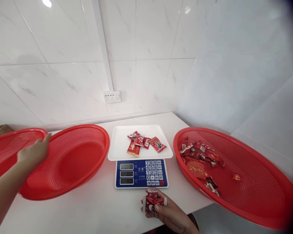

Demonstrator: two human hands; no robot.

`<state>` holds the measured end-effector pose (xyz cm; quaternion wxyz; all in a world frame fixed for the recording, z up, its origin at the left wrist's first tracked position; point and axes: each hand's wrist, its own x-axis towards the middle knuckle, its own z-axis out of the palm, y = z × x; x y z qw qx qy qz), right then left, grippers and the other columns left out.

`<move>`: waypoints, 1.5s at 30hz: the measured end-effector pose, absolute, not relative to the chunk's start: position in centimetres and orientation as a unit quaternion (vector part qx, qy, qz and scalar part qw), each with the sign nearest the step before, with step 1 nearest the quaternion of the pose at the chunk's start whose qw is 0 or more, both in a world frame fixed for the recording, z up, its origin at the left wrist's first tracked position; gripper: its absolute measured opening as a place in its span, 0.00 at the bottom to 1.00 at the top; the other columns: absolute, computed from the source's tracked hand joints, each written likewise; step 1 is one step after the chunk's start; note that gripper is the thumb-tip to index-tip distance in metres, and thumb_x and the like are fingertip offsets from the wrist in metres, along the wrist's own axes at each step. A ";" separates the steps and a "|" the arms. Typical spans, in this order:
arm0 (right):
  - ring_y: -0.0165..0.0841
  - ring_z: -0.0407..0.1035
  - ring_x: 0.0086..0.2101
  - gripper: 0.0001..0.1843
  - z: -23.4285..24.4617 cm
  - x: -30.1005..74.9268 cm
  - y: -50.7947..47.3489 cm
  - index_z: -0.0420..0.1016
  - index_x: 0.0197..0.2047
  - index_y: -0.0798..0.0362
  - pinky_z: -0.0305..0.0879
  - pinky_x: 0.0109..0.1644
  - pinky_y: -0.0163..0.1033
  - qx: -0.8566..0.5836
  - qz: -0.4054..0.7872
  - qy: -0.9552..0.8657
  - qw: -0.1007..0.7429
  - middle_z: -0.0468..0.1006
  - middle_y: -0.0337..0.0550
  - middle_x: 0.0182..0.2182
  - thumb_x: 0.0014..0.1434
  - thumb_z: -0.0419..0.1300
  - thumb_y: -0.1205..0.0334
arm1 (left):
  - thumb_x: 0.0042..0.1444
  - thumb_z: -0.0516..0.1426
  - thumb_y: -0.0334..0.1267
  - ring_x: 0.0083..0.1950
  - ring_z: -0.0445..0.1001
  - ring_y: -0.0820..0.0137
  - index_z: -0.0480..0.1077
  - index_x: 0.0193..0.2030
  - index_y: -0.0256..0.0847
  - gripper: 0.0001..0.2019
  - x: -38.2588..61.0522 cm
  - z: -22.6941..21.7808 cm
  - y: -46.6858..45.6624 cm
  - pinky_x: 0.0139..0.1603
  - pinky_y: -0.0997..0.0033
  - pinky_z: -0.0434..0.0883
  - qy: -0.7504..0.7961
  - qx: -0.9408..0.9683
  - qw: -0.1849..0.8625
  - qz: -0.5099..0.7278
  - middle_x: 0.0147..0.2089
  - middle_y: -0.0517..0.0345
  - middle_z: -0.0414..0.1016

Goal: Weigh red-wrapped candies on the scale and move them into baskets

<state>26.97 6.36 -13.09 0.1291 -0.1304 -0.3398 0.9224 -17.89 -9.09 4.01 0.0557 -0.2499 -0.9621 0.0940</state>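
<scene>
My right hand [167, 211] is low at the near edge of the table [100, 211], just in front of the scale [141, 173]. Its fingers are curled shut around a few red packets [152, 202], which stick out to the left of my fist. I can't tell exactly how many there are.

My left hand [35, 151] reaches out to the left, with the fingers stretched nearly straight. They lie on the rim of the empty basket [70, 162], where that rim overlaps the far-left basket [5, 146]. The hand rests there without closing round anything that I can see.

The scale stands between the empty basket and the right basket [258, 191]. It has a blue front with a keypad and three small displays, whose digits are too blurred to read. Its white tray [117, 146] carries a handful of loose packets [143, 142], bunched right of centre.

The right basket tilts toward me, past the table's edge. A heap of packets [200, 159] sits along its left side, and one stray packet [236, 176] lies apart, nearer the middle.

A wall socket [111, 96] sits on the tiled wall behind the scale.
</scene>
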 end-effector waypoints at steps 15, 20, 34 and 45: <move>0.36 0.74 0.39 0.28 -13.9 27.3 5.9 0.69 0.50 0.49 0.64 0.46 0.44 -0.160 0.910 -0.344 0.170 0.79 0.46 0.38 0.45 0.71 0.58 | 0.52 0.56 0.47 0.57 0.64 0.60 0.65 0.56 0.49 0.23 2.2 1.2 12.1 0.52 0.65 0.65 -0.672 -0.733 -0.092 -0.048 0.58 0.56 0.67; 0.35 0.73 0.38 0.28 -13.9 27.6 5.7 0.70 0.49 0.50 0.65 0.46 0.45 -0.170 0.909 -0.333 0.185 0.78 0.45 0.37 0.45 0.71 0.58 | 0.59 0.48 0.37 0.52 0.70 0.66 0.70 0.50 0.47 0.15 2.0 1.3 13.0 0.51 0.70 0.65 -0.674 -0.733 -0.069 -0.062 0.51 0.59 0.74; 0.37 0.74 0.39 0.30 -13.2 27.3 5.8 0.69 0.50 0.51 0.65 0.45 0.44 -0.165 0.913 -0.340 0.151 0.79 0.47 0.38 0.43 0.72 0.57 | 0.59 0.48 0.41 0.53 0.69 0.54 0.72 0.40 0.41 0.13 -7.2 5.2 1.4 0.51 0.55 0.64 -0.822 -0.566 0.070 -0.020 0.39 0.47 0.77; 0.37 0.74 0.38 0.31 -13.7 27.3 5.6 0.69 0.50 0.49 0.65 0.45 0.44 -0.180 0.907 -0.338 0.173 0.79 0.45 0.37 0.42 0.72 0.56 | 0.61 0.50 0.45 0.51 0.70 0.64 0.67 0.50 0.38 0.16 0.1 1.5 11.5 0.49 0.59 0.69 -0.752 -0.658 -0.019 -0.044 0.50 0.50 0.71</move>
